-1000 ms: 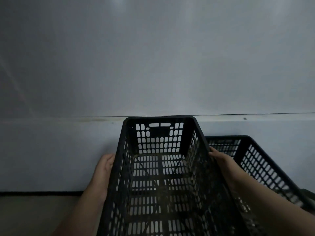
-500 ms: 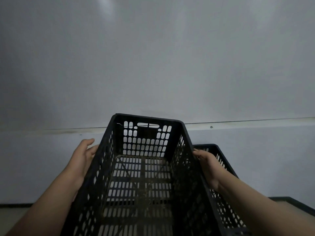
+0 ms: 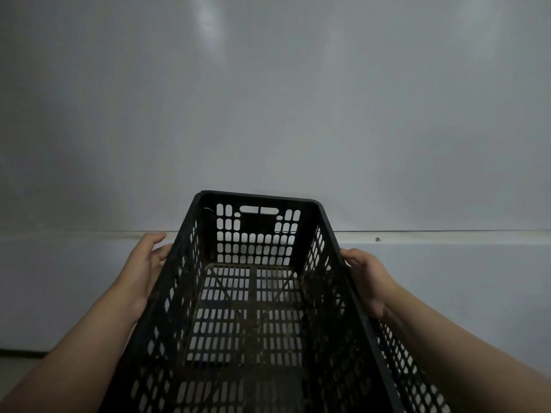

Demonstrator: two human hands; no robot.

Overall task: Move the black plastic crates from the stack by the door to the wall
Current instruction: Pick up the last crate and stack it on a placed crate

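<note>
I hold an empty black plastic crate (image 3: 253, 317) with perforated sides lengthwise in front of me, its far end toward the grey wall (image 3: 268, 114). My left hand (image 3: 146, 269) lies flat against the outside of its left wall. My right hand (image 3: 366, 272) grips the right rim. The crate's far rim stands higher than the wall's ledge line. A piece of a second black crate (image 3: 414, 371) shows beneath my right forearm; most of it is hidden.
A horizontal ledge (image 3: 447, 236) runs along the wall at hand height. A dark strip (image 3: 21, 351) marks the foot of the wall at lower left, with a bit of pale floor (image 3: 15, 371) below it.
The held crate has risen against the wall; its far rim now tops the ledge line. The second crate on the right has slipped almost wholly out of sight under my right arm.
</note>
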